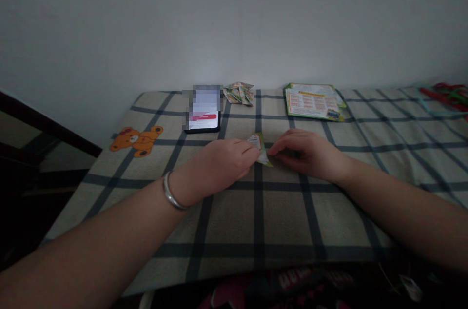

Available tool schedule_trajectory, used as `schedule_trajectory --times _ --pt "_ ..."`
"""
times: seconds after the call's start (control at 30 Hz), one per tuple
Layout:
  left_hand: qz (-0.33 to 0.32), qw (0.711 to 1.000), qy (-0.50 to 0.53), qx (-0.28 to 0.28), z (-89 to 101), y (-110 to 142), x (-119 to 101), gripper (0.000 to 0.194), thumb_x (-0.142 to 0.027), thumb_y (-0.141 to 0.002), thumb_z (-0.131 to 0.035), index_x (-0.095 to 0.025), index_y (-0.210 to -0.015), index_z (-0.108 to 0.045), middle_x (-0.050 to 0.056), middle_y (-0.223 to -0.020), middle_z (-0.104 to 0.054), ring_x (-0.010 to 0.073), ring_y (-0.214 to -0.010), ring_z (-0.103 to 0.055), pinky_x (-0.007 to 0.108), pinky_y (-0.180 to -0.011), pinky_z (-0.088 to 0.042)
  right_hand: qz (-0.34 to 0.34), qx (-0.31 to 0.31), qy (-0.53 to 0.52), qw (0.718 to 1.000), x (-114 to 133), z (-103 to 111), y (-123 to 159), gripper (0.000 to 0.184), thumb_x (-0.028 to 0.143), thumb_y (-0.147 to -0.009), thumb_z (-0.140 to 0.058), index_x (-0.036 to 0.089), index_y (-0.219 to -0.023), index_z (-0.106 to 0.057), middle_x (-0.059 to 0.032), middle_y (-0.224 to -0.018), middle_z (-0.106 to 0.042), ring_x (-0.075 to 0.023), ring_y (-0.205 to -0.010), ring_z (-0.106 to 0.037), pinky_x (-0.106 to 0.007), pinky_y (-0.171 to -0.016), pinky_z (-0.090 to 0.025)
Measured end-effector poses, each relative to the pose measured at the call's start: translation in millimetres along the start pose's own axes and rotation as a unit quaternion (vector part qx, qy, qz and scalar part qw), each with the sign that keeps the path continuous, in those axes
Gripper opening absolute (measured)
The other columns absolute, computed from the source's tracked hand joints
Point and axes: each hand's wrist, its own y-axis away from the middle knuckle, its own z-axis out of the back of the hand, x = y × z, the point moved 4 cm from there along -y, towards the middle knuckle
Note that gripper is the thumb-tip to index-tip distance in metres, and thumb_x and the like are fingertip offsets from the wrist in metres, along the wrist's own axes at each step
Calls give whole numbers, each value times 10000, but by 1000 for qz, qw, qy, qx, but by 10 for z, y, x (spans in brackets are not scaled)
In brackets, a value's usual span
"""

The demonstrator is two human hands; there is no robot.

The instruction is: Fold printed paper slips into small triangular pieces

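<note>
Near the middle of the table lies a small folded piece of printed paper [262, 157], green and white with some print. My left hand [226, 162], with a silver bangle [171, 192] at the wrist, has its fingers closed over the left part of this paper and hides much of it. Just to the right, my right hand [305, 152] has thumb and fingertips pinched together at the paper's right edge. Whether those fingertips grip the edge or only touch it is hard to make out.
A checked cloth [234, 226] covers the table. Toward the wall stand a lit phone [204, 116], a folded paper piece [239, 93] and a stack of printed sheets [312, 103]. An orange bear cutout [137, 141] lies left; red and green strands [448, 97] lie far right.
</note>
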Motion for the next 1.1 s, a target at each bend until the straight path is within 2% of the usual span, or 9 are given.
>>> schedule_trajectory --times 0.13,0.23,0.47,0.67,0.9,1.1 --pt "19 996 84 -12 -21 -3 49 224 -122 -877 -517 -147 -1062 -640 71 -1008 -709 176 -939 -672 288 -818 -553 2 17 35 999 -6 6 -16 147 211 -860 -622 194 -994 -681 -61 -916 -676 -195 -890 -604 -321 -781 -476" --pt "38 990 132 -21 -24 -15 86 221 -139 -882 -517 -191 -1036 -666 37 -975 -712 158 -937 -665 285 -845 -536 27 25 62 997 -6 9 -19 176 248 -872 -624 200 -1032 -680 -68 -975 -690 -208 -940 -605 -342 -822 -477" --pt "54 987 141 -48 -19 -17 143 181 -167 -859 -579 -235 -961 -712 20 -902 -688 174 -890 -628 308 -807 -509 70 18 94 993 25 22 -11 176 281 -912 -586 204 -1016 -704 -64 -1034 -715 -208 -974 -608 -354 -854 -481" --pt "72 978 196 -13 -60 -9 171 199 -154 -899 -526 -208 -1013 -680 27 -919 -685 167 -894 -624 309 -827 -500 104 12 106 989 46 16 -13 190 285 -928 -568 191 -1020 -706 -67 -1039 -726 -208 -980 -614 -353 -847 -490" --pt "47 975 216 -23 -62 -21 166 163 -115 -887 -531 -182 -977 -649 21 -954 -682 164 -920 -622 306 -853 -488 149 19 134 980 73 -12 9 193 291 -937 -557 189 -1023 -696 -46 -1042 -727 -214 -977 -609 -347 -834 -493" --pt "61 969 238 -17 -98 -31 184 166 -130 -889 -518 -182 -976 -650 19 -954 -684 167 -939 -618 410 -1034 -438 150 29 138 978 92 -14 8 194 291 -943 -547 191 -996 -704 -46 -1036 -726 -208 -964 -612 -342 -819 -487"
